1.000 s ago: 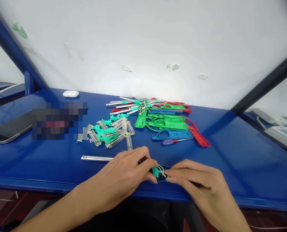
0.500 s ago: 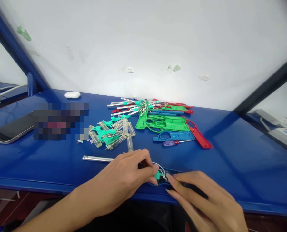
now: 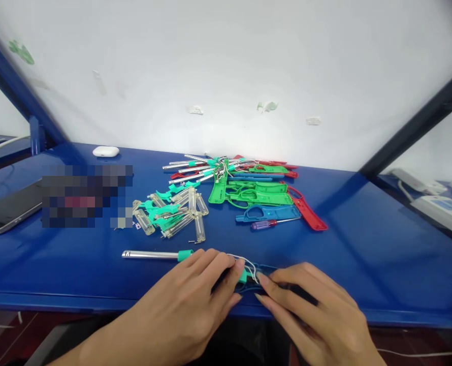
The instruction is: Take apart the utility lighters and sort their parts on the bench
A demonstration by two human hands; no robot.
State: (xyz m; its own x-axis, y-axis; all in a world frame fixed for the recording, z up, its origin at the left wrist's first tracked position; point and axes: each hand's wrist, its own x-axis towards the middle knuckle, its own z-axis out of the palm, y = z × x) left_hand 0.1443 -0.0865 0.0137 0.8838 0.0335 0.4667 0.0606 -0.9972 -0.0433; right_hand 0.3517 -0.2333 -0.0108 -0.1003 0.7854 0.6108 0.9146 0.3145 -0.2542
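Note:
At the table's near edge lies a blue plastic shell (image 3: pixel 266 268) with a teal part and thin white wires (image 3: pixel 249 267) on it. My left hand (image 3: pixel 195 300) lies over its left end, fingers stretched forward and pressed on the teal part. My right hand (image 3: pixel 317 315) presses down on the shell's right half, its fingertips at the wires. A metal tube with a teal collar (image 3: pixel 153 254) sticks out to the left from under my left hand.
Behind on the blue table (image 3: pixel 382 254) are green, blue and red plastic shells (image 3: pixel 260 195), a small purple screwdriver (image 3: pixel 269 223), clear tubes with teal parts (image 3: pixel 172 211) and more metal tubes (image 3: pixel 191 168). A phone (image 3: pixel 8 208) and a white earbud case (image 3: pixel 105 151) sit at the left.
My left hand's fingers have straightened from a curled pinch and now lie flatter over the part. The right hand slid back toward me. The tube's teal collar has come into sight.

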